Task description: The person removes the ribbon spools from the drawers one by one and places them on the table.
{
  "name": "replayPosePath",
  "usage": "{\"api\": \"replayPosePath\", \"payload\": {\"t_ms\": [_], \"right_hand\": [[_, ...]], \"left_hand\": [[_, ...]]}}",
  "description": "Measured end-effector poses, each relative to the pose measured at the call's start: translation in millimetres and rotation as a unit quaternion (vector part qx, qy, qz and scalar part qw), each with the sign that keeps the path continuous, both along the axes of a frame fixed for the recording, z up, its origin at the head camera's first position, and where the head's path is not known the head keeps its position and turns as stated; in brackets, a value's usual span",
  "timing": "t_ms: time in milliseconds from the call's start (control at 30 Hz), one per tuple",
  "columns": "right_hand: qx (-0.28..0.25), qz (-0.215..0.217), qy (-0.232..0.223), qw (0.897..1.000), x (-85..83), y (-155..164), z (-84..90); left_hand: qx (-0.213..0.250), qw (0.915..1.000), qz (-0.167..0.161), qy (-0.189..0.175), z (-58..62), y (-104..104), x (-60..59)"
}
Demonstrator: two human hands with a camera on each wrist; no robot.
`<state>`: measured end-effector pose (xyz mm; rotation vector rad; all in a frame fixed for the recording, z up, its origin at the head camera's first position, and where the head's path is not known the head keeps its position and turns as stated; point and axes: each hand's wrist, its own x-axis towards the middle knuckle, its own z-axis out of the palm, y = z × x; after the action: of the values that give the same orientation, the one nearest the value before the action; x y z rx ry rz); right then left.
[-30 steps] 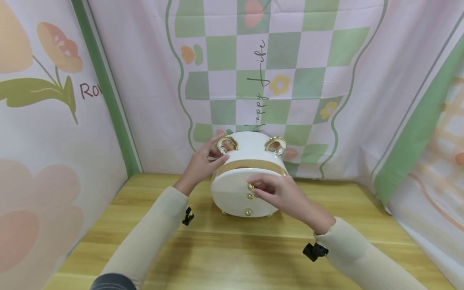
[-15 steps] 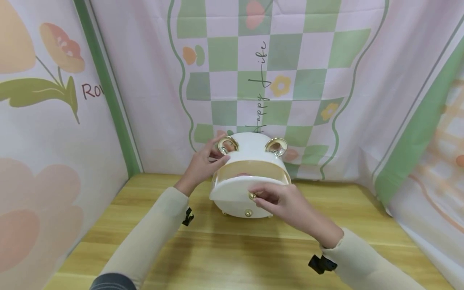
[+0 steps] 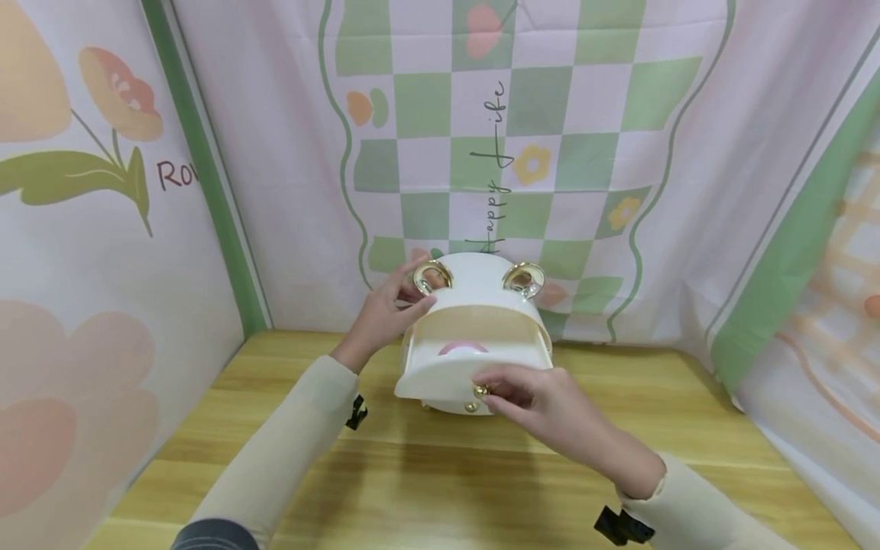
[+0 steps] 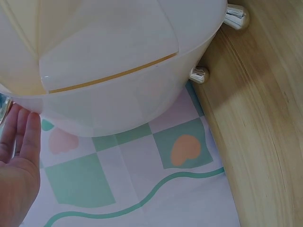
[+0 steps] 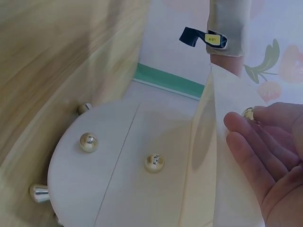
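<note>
White box [image 3: 474,336] sits mid-table against the backdrop. Left hand [image 3: 385,313], fingers loosely curved, braces its left side by the gold ear [image 3: 431,275]. Right hand [image 3: 532,389] pinches the top drawer's knob [image 3: 480,391], wrist low; drawer [image 3: 440,374] half out. Best to pull straight, keeping the box steadied.

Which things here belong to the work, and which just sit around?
In use: white round drawer box with gold trim; its pulled-out top drawer; small gold knob; right hand; left hand.
Around: wooden table; checked floral cloth backdrop.
</note>
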<state>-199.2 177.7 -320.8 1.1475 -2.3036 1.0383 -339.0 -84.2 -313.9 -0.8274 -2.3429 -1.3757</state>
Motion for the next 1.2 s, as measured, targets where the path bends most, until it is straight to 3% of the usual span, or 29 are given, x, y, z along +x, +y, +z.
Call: {"api": "replayPosePath", "payload": {"t_ms": [400,633,833,1200], "right_hand": [[0.003,0.012,0.042,0.999,10.7,-1.4,-5.6],[0.009,0.047,0.040,0.998,8.9,2.4,-2.8],[0.028,0.041,0.040,0.998,9.3,7.5,9.9],[0.042,0.010,0.096,0.994,2.8,14.1,44.2]], "left_hand": [[0.003,1.0000,-0.005,0.005,-2.3,-0.4,-2.3],[-0.001,1.0000,-0.003,0.009,-1.7,-0.3,-1.2],[0.002,1.0000,-0.004,0.003,-0.8,0.2,-0.7],[0.002,1.0000,-0.002,-0.001,-0.8,0.8,-0.9]]}}
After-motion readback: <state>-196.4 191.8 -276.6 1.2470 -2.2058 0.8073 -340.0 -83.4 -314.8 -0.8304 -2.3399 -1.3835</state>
